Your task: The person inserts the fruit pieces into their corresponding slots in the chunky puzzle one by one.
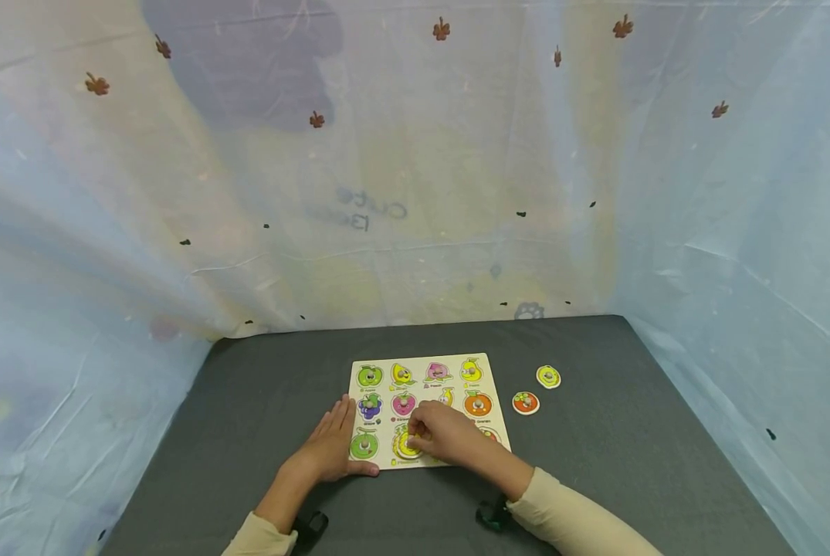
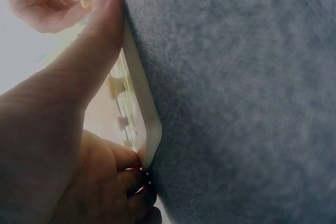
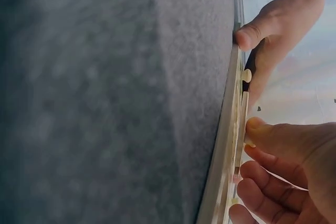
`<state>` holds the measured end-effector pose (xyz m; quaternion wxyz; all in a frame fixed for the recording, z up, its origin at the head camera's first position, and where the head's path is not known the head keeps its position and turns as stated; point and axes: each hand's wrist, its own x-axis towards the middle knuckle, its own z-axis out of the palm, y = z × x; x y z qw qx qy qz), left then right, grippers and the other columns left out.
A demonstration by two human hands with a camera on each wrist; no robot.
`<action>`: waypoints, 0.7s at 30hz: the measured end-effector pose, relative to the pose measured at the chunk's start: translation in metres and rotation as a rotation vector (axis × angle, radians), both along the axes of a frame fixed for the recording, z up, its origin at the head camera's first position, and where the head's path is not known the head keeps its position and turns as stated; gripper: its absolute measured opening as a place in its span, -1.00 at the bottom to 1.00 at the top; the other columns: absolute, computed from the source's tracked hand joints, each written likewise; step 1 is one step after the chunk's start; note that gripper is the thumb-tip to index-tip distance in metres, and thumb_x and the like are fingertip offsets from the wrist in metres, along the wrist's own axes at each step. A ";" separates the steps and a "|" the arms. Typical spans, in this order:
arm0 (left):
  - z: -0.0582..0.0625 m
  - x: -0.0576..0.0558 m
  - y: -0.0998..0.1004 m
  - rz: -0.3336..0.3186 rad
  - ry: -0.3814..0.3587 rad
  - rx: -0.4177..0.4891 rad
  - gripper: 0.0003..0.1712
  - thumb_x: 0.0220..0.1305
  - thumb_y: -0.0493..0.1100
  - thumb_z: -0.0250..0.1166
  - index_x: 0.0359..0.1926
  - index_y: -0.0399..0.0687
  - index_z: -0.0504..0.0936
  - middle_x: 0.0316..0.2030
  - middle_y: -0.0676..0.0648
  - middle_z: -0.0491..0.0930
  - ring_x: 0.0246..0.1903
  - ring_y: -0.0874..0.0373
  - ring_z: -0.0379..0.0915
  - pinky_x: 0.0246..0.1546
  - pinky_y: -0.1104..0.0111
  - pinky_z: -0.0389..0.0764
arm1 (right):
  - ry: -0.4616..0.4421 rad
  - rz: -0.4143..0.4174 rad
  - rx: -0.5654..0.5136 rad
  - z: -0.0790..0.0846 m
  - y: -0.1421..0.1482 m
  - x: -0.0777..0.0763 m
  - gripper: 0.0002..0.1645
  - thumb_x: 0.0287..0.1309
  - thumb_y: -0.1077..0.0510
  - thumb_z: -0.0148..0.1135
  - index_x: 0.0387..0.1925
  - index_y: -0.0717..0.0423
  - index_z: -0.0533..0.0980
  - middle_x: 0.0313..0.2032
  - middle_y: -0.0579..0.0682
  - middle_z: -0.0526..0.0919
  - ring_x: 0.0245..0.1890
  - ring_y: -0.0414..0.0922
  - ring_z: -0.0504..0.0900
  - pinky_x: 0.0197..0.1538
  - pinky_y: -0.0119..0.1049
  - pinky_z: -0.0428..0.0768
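A pale wooden knob puzzle board [image 1: 420,364] with fruit pictures lies on the dark grey cloth. My left hand [image 1: 327,448] lies at its near left corner, fingers straight along the left side and thumb against the front edge. Over the bottom row, my right hand [image 1: 449,434] pinches the knob of a yellow pineapple puzzle piece [image 1: 406,445] between thumb and index finger. In the right wrist view that piece [image 3: 244,114] stands slightly proud of the board beneath the fingertips. My right hand and forearm hide part of the board's lower right.
Two loose round pieces lie on the cloth right of the board: a red-orange one [image 1: 526,403] and a yellow-green one [image 1: 548,377] farther back. Pale patterned curtains [image 1: 415,270] enclose the back and sides of the grey table [image 1: 282,371].
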<state>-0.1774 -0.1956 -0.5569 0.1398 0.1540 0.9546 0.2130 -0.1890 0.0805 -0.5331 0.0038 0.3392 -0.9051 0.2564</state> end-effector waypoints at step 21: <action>0.021 0.008 0.006 0.002 -0.018 0.017 0.65 0.04 0.47 0.59 0.66 -0.49 -0.12 0.67 -0.50 -0.20 0.66 -0.41 -0.29 0.65 -0.21 -0.15 | 0.025 -0.009 0.079 0.001 -0.010 -0.001 -0.77 0.28 0.02 0.56 -0.34 -0.08 0.61 -0.43 -0.27 0.43 -0.36 -0.32 0.39 -0.29 -0.41 0.44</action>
